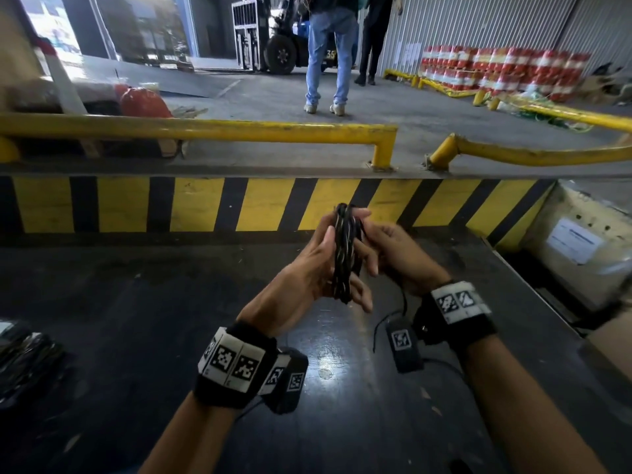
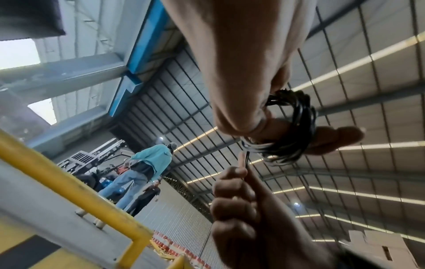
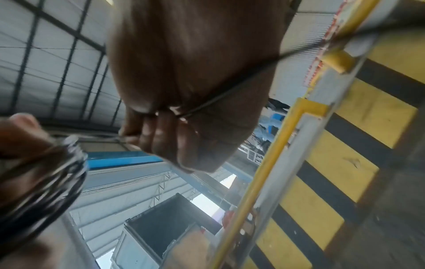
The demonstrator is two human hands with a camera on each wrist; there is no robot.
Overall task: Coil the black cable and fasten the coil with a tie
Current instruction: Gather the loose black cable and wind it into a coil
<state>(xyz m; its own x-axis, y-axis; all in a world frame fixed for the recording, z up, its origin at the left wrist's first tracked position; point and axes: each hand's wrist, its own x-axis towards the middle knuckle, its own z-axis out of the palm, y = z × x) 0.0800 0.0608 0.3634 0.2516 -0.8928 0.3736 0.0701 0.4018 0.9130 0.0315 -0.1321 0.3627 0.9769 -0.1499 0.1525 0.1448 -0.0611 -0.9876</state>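
The black cable [image 1: 344,258] is wound into a narrow upright coil, held above the dark table. My left hand [image 1: 325,268] grips the coil, thumb on the near left side and fingers curled behind it. My right hand [image 1: 374,249] is against the coil's right side, its fingers curled. In the left wrist view the coil [image 2: 296,125] loops round the left fingers, and the right hand [image 2: 234,205] pinches a thin black strand [image 2: 246,160] leading up to it. Whether that strand is a tie or the cable's end I cannot tell. The right wrist view shows the blurred coil [image 3: 48,183].
The black table [image 1: 136,336] ends at a yellow-and-black striped kerb [image 1: 205,205], with yellow rails [image 1: 239,130] behind. Two people [image 1: 328,53] and a forklift [image 1: 270,35] stand beyond. Dark bundles [image 1: 24,357] lie far left, and a cardboard box [image 1: 581,241] sits at the right.
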